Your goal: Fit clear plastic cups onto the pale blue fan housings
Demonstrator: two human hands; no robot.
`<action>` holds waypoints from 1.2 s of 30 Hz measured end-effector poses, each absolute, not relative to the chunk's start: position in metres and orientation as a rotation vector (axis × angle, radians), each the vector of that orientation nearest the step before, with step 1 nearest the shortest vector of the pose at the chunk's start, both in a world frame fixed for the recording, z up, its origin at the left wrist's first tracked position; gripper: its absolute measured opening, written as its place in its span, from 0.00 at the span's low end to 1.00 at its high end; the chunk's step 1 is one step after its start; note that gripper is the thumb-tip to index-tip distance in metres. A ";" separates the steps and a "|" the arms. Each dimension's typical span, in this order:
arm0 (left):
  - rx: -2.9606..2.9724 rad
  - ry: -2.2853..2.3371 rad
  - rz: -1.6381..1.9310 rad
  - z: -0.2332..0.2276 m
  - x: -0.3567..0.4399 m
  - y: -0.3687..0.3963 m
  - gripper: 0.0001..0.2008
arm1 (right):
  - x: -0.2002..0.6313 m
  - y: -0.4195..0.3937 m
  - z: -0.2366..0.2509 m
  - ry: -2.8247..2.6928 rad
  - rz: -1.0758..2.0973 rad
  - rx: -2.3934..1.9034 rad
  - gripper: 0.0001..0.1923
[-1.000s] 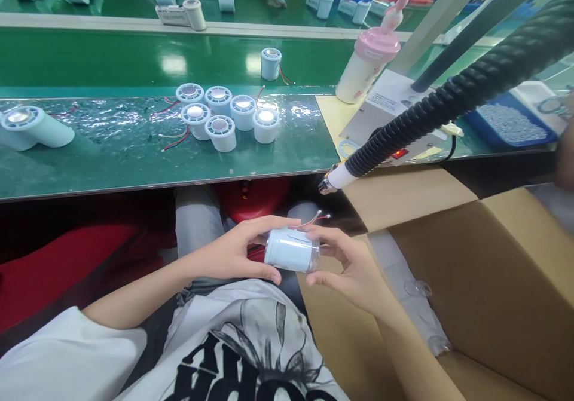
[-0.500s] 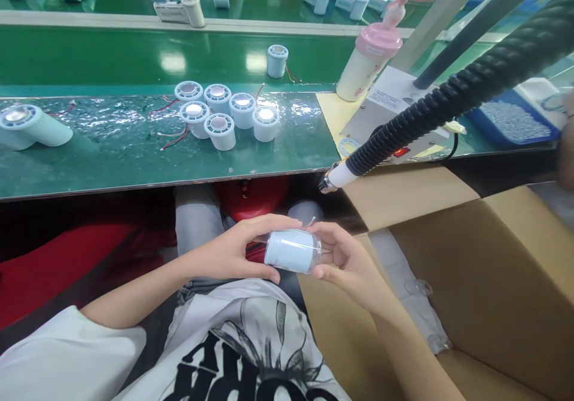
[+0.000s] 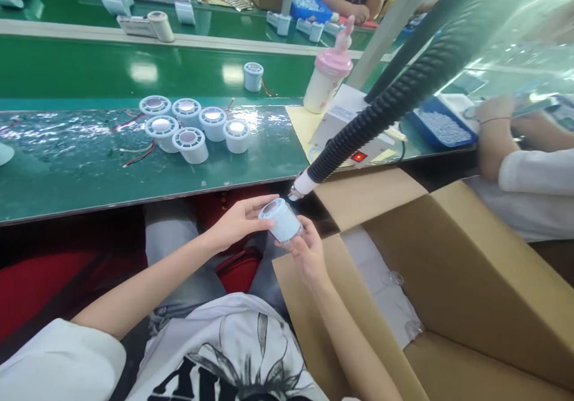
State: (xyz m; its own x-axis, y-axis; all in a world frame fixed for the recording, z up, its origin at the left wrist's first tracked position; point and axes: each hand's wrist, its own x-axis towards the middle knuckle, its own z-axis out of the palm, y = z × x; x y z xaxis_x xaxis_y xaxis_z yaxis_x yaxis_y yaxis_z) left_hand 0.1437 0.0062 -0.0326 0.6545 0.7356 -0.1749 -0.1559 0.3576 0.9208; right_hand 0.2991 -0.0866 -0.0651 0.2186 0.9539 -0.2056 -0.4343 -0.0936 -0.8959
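Observation:
Above my lap I hold a light-blue cylindrical motor housing (image 3: 283, 219) in both hands, tilted, its slotted round end facing up and left. My left hand (image 3: 242, 222) grips that upper end between thumb and fingers. Around the lower end, my right hand (image 3: 308, 250) is closed on a clear plastic sleeve (image 3: 296, 233) that covers part of the housing. Just above and right of it is the pale tip of a black corrugated hose (image 3: 305, 184). Several similar housings (image 3: 191, 145) with thin red and pale wires stand grouped on the green bench (image 3: 89, 174).
To the right stands an open cardboard box (image 3: 475, 275) with clear plastic pieces inside. A grey machine with a lit red switch (image 3: 359, 157), a pink-lidded bottle (image 3: 329, 78) and a blue tray (image 3: 443, 127) are on the bench. A co-worker's arm (image 3: 497, 132) reaches in at right.
The housing has turned from lying sideways to a tilt with its slotted end up, and is nearer the hose tip. The machine's red switch now glows. The view has shifted right.

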 end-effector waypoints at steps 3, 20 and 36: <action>1.018 0.668 0.640 -0.033 0.158 0.016 0.29 | 0.295 -0.078 -0.078 -0.536 1.220 -1.049 0.28; 0.983 0.697 0.606 -0.026 0.129 0.001 0.29 | 0.296 -0.081 -0.045 -0.669 1.306 -1.092 0.25; 1.188 0.483 0.589 0.004 0.093 -0.038 0.34 | 0.307 -0.118 0.002 -1.407 1.147 -1.117 0.25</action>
